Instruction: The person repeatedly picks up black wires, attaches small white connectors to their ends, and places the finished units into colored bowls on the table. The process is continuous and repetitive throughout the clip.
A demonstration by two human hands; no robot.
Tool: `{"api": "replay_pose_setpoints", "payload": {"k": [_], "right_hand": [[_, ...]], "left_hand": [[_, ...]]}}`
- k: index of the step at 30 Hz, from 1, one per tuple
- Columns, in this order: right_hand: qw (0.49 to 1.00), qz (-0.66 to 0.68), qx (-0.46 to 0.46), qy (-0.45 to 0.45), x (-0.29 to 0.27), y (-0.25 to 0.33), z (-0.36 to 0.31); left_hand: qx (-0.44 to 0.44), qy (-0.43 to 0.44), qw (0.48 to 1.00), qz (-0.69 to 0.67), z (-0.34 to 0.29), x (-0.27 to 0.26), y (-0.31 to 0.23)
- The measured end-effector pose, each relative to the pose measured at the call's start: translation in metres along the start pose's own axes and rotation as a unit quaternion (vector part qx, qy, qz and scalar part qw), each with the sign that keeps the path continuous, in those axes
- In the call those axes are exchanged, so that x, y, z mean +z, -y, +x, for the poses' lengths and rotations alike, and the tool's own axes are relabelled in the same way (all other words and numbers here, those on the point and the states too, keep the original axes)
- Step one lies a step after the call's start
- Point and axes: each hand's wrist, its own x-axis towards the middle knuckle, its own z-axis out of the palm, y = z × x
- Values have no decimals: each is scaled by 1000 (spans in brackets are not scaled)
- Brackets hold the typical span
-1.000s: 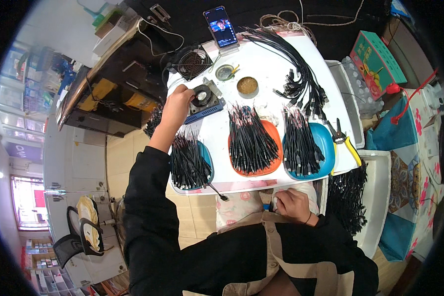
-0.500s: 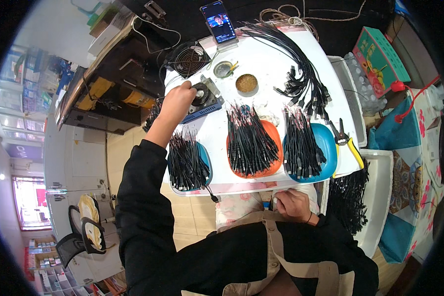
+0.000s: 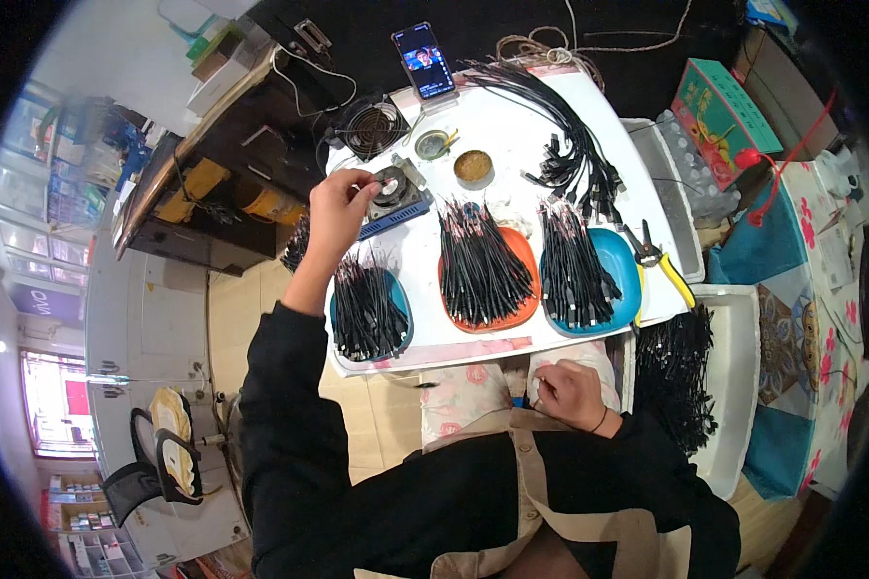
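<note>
At the table's left side my left hand (image 3: 338, 207) is raised, thumb and fingertips pinched together. They are beside the round black top of a small blue device (image 3: 396, 207); whether anything is between them is hidden. My right hand (image 3: 572, 394) rests curled over my lap, and what its fingers hold, if anything, is too small to make out. Black cables with stripped ends lie in a blue tray (image 3: 406, 307) at left, an orange tray (image 3: 531, 251) in the middle and another blue tray (image 3: 628, 265) at right. Below the table edge shows a small dark blurred thing (image 3: 425, 386).
Behind the device are a black fan (image 3: 372, 130), a glass dish (image 3: 434, 145), a round tin (image 3: 473, 167) and a propped phone (image 3: 422, 63). More cables (image 3: 574, 145) lie at the back right. Yellow-handled pliers (image 3: 668, 270) lie near a white bin (image 3: 739, 367).
My left hand has drawn back slightly from the device's round top. The cable end hanging by the left tray is gone from there. My right hand stays over my lap.
</note>
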Motion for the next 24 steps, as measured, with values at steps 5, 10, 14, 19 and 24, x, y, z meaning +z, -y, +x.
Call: {"api": "replay_pose_setpoints", "payload": {"k": [5,10,14,19,24], "right_hand": [[985,161,58,-30,-32,36,24],[941,336,-36,13,-62,89,39],[956,293,17,-31,-80,113,8],[891,371,14,-263,-165,85,-65],[901,184,170,-355,-231,67,-154]], "left_hand": [[-118,31,854,-506,-75,-4,-84],[-142,86,735,-657,-153,47,-174],[-98,142,689,-704,-173,76,-221],[-21,286,741,-607,-188,97,-215],[-92,422,790,-435,-197,116,-168]]}}
